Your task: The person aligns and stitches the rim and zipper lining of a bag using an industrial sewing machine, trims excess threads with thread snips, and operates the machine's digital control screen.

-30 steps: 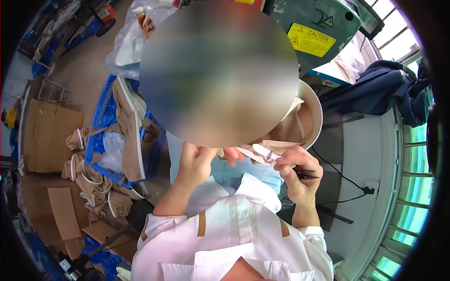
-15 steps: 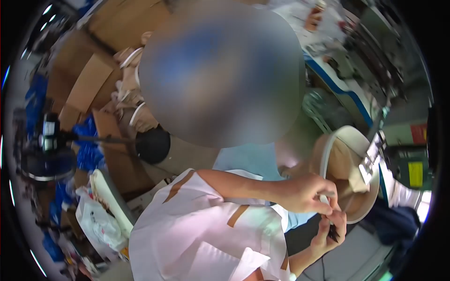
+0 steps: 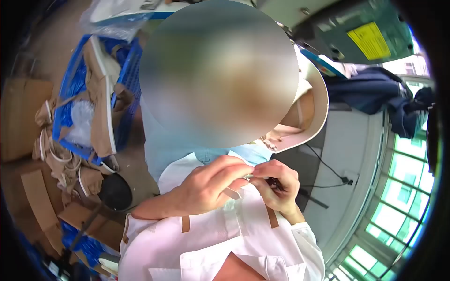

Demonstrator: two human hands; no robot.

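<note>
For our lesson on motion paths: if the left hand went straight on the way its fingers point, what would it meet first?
Probably the right hand, which lies directly ahead of the left hand; depth makes it unclear whether they touch.

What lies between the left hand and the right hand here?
In the head view, a silvery piece, too small to identify, shows between the fingertips of the left hand and right hand.

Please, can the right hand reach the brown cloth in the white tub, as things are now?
Probably yes: the right hand is near the white tub, and nothing visible blocks the brown cloth, though the hand holds a dark object.
</note>
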